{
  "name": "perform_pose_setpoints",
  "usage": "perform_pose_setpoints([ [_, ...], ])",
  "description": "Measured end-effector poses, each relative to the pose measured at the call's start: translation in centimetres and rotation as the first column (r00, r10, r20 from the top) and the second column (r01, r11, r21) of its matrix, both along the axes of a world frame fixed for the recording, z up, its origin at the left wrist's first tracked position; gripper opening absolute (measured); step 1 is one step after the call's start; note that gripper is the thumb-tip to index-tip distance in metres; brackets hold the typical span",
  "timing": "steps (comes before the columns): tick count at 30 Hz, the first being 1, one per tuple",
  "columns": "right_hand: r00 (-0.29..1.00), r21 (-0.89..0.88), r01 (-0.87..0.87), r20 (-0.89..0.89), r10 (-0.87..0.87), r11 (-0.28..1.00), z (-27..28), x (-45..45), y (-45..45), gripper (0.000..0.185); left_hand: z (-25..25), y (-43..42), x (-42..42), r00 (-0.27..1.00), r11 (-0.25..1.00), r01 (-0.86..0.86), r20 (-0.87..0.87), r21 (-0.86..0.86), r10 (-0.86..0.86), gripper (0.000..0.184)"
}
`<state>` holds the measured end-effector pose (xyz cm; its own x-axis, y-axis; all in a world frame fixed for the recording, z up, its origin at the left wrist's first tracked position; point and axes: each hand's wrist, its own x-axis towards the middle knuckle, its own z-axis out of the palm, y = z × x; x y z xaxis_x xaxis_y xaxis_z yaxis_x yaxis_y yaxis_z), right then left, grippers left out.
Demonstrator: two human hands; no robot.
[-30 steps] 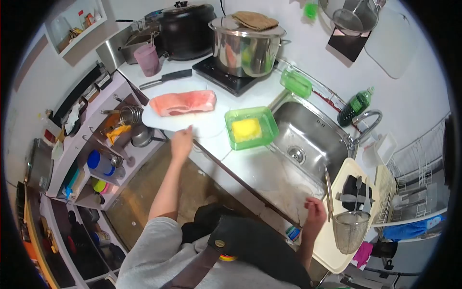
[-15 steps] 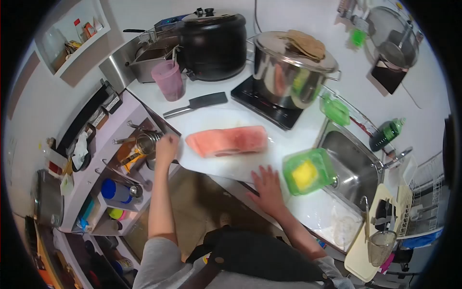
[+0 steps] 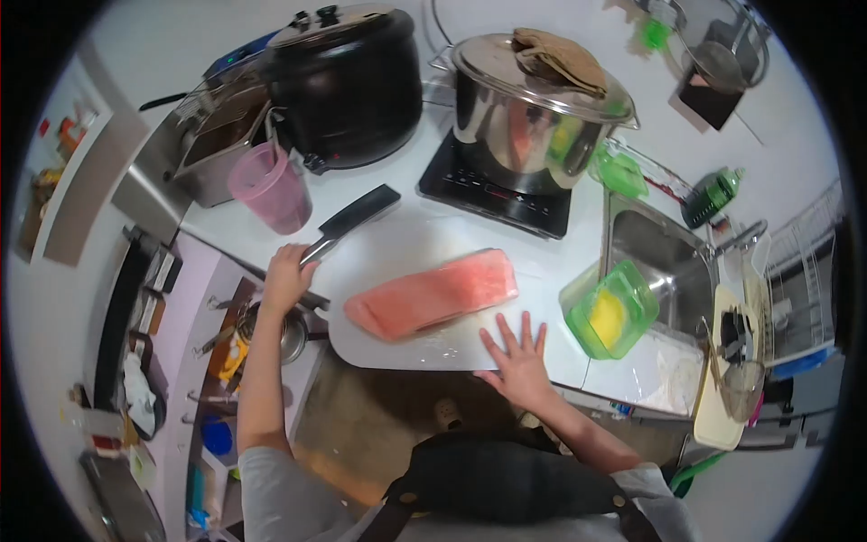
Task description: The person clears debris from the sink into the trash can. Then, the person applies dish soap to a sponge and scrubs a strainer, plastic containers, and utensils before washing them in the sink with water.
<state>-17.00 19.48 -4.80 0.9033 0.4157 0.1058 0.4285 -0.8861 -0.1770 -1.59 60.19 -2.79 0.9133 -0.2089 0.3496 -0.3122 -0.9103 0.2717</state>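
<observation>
A slab of pink meat (image 3: 433, 294) lies on the white cutting board (image 3: 406, 357) at the counter's front edge. Left of the board, my left hand (image 3: 287, 278) has its fingers closed round the handle of a cleaver (image 3: 359, 212), whose dark blade lies towards the back. My right hand (image 3: 519, 361) rests with spread fingers on the board's right front edge, just short of the meat, and holds nothing. To its right a green container (image 3: 639, 312) with a yellow sponge (image 3: 608, 316) stands beside the sink.
Behind the board are a steel pot (image 3: 533, 135) on a black induction cooker (image 3: 506, 203), a large black pot (image 3: 348, 99) and a pink pitcher (image 3: 278, 194). The sink (image 3: 664, 262) and a cream tray (image 3: 713, 406) are at the right.
My left hand has moved onto the cleaver's handle and closed on it. My right hand has come from the right onto the board, fingers spread. The view has shifted, and the green container looks tilted.
</observation>
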Motion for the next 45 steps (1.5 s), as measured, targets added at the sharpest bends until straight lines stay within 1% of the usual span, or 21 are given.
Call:
perform_pose_setpoints([
  [6,0.996,0.026,0.057,-0.07,-0.055,0.998,-0.2,0.8,5.1,0.065,0.5,1.6,-0.5,0.99,0.991,0.133,-0.036,-0.001,-0.133,0.035],
  [10,0.997,0.045,0.064,-0.049,-0.061,0.997,0.1,2.2,7.0,0.062,0.4,2.8,1.2,0.993,0.994,0.078,-0.082,-0.079,-0.085,0.041],
  [11,0.997,0.025,0.066,-0.041,-0.065,0.997,0.0,2.8,7.4,0.063,0.5,2.9,1.4,0.997,0.998,0.066,-0.025,-0.013,-0.067,0.043],
  [14,1.0,0.042,0.027,-0.002,-0.027,0.999,-0.5,4.6,8.2,0.063,2.1,2.0,0.8,0.997,0.998,0.01,0.081,-0.062,-0.005,0.039],
  [18,0.998,0.174,-0.019,0.055,0.01,0.985,-1.6,6.6,8.2,0.06,3.0,1.0,-0.6,0.998,0.968,-0.024,0.048,-0.252,0.037,0.024],
  [21,0.996,0.203,-0.058,0.074,0.044,0.977,-1.8,7.4,7.5,0.055,4.1,-1.2,-1.7,1.0,0.973,0.016,0.026,-0.229,-0.01,0.021],
  [24,0.991,0.32,-0.137,0.038,0.132,0.937,-2.0,7.1,6.0,0.047,6.8,-8.0,-2.6,0.998,0.917,0.053,0.06,-0.395,-0.032,0.018],
  [26,0.958,0.459,-0.214,-0.075,0.278,0.862,-1.1,6.1,3.7,0.042,9.9,-16.0,-3.9,0.957,0.9,0.277,0.18,-0.338,-0.227,0.016],
  [29,0.868,0.67,-0.152,-0.262,0.423,0.727,4.3,1.4,-3.5,0.029,11.6,-29.4,-6.6,0.827,0.765,0.563,0.203,-0.315,-0.525,0.019],
  [31,0.946,0.716,-0.024,-0.209,0.247,0.698,7.0,-1.8,-9.7,0.025,10.4,-37.8,-7.9,0.708,0.641,0.682,0.097,-0.352,-0.7,0.02],
  [32,0.966,0.793,0.112,-0.229,0.123,0.598,8.0,-3.6,-13.5,0.023,9.7,-41.6,-8.6,0.675,0.627,0.642,-0.062,-0.441,-0.735,0.022],
  [33,0.996,0.687,0.072,-0.013,-0.087,0.724,8.0,-4.7,-17.2,0.023,7.8,-44.5,-8.0,0.628,0.642,0.706,-0.153,-0.3,-0.763,0.029],
  [34,0.953,0.662,0.253,-0.045,-0.3,0.705,8.9,-6.2,-21.3,0.024,5.9,-46.5,-8.0,0.64,0.681,0.701,-0.235,-0.21,-0.731,0.035],
  [35,0.892,0.549,0.271,0.164,-0.421,0.79,10.1,-8.0,-25.7,0.03,4.3,-48.5,-7.8,0.655,0.713,0.691,-0.313,-0.12,-0.688,0.042],
  [37,0.738,0.374,0.552,0.196,-0.645,0.745,11.4,-12.1,-34.6,0.042,2.2,-51.3,-7.3,0.679,0.721,0.672,-0.534,0.173,-0.504,0.061],
  [38,0.658,0.131,0.683,0.317,-0.683,0.718,11.8,-14.3,-38.6,0.046,1.3,-51.9,-7.2,0.688,0.706,0.671,-0.544,0.227,-0.479,0.061],
  [40,0.641,-0.075,0.749,0.335,-0.691,0.658,12.9,-17.6,-45.4,0.036,0.2,-52.1,-7.3,0.72,0.668,0.654,-0.565,0.356,-0.404,0.059],
  [41,0.652,-0.179,0.757,0.276,-0.706,0.629,13.3,-18.6,-47.4,0.034,1.3,-52.7,-7.8,0.726,0.69,0.628,-0.589,0.36,-0.354,0.056],
  [42,0.661,-0.285,0.746,0.216,-0.718,0.601,13.8,-19.6,-49.3,0.033,1.6,-52.8,-8.1,0.71,0.772,0.593,-0.602,0.229,-0.367,0.055],
  [44,0.759,-0.239,0.645,0.086,-0.645,0.726,13.6,-19.5,-52.5,0.025,2.6,-52.7,-8.0,0.702,0.88,0.474,-0.585,-0.041,-0.406,0.052],
  [45,0.806,-0.212,0.581,0.012,-0.592,0.786,14.3,-19.4,-53.4,0.023,2.4,-52.6,-8.0,0.772,0.874,0.485,-0.455,-0.029,-0.444,0.048],
])
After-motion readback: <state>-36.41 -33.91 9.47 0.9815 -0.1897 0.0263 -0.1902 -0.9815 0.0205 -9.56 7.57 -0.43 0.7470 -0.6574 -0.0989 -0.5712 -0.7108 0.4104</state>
